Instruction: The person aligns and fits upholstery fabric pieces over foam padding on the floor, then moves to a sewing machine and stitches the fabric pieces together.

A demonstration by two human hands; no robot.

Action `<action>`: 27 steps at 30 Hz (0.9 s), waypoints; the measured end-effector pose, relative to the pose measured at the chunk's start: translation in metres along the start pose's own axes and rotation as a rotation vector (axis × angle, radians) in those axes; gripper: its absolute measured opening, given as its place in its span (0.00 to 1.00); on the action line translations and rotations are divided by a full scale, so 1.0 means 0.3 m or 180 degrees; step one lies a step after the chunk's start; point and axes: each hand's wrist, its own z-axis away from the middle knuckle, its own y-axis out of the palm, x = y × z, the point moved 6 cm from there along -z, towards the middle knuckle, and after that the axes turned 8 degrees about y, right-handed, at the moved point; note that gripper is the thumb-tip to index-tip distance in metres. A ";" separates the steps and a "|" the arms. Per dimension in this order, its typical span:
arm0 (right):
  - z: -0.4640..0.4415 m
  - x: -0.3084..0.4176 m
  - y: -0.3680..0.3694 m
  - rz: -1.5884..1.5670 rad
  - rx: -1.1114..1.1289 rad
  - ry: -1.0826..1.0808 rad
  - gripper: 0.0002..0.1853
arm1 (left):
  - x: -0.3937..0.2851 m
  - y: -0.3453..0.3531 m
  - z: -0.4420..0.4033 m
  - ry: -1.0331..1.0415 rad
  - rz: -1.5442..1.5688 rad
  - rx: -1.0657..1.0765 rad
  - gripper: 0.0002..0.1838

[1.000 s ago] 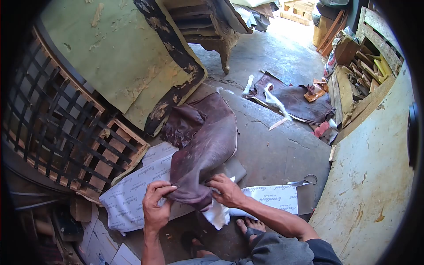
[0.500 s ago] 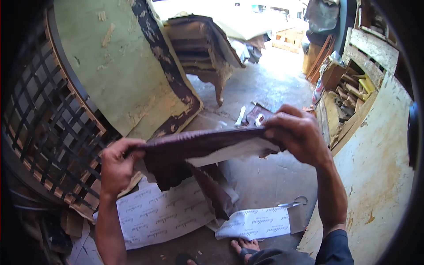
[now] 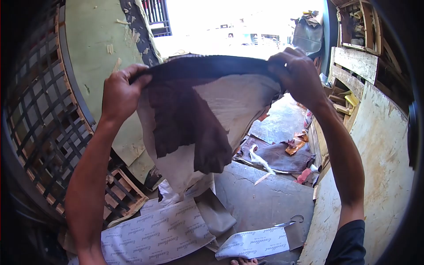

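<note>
A dark maroon leather-like piece (image 3: 176,110) with a pale backing hangs in the air between my hands. My left hand (image 3: 126,92) is closed on its upper left corner, and my right hand (image 3: 297,75) grips its upper right corner. The top edge is stretched nearly straight, while loose flaps dangle in the middle. Below it, white sheets printed "Excellent" lie on the floor, a large one (image 3: 154,232) at left and a smaller one (image 3: 254,243) at right. Scissors (image 3: 291,221) rest at the smaller sheet's upper edge.
On the left stand a frame with black webbing (image 3: 39,115) and a green panel (image 3: 90,57). More maroon material (image 3: 282,157) with scraps lies on the floor ahead. A pale board (image 3: 371,163) leans at the right, near wood pieces (image 3: 342,99).
Both hands have risen from low over the floor, lifting the maroon piece and spreading it wide. Its pale backing now shows, and the view has tilted up toward the bright opening.
</note>
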 end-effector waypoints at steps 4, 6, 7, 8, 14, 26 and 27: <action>-0.063 0.010 -0.076 0.0183 -0.0398 0.0074 0.11 | -0.090 -0.085 -0.076 0.0247 -0.0410 -0.0385 0.14; -0.088 0.017 -0.105 0.0392 -0.0707 0.0014 0.10 | -0.116 -0.121 -0.116 0.0475 -0.0678 -0.0583 0.16; -0.106 0.003 -0.108 0.0381 -0.0696 0.0021 0.10 | -0.126 -0.132 -0.135 0.0468 -0.0685 -0.0569 0.16; -0.122 0.000 -0.122 0.0408 -0.0897 -0.0243 0.10 | -0.147 -0.154 -0.152 0.0553 -0.0831 -0.0712 0.16; -0.135 0.142 -0.294 0.0368 -0.0457 -0.0689 0.32 | -0.154 -0.271 -0.268 0.0543 -0.1131 -0.1103 0.19; 0.029 0.188 0.238 -0.1341 0.2286 0.1093 0.28 | -0.363 0.059 -0.028 0.1120 -0.0901 0.0117 0.13; 0.048 0.113 0.343 -0.1370 0.2377 0.1402 0.28 | -0.354 0.070 0.012 0.1247 -0.1068 0.0253 0.12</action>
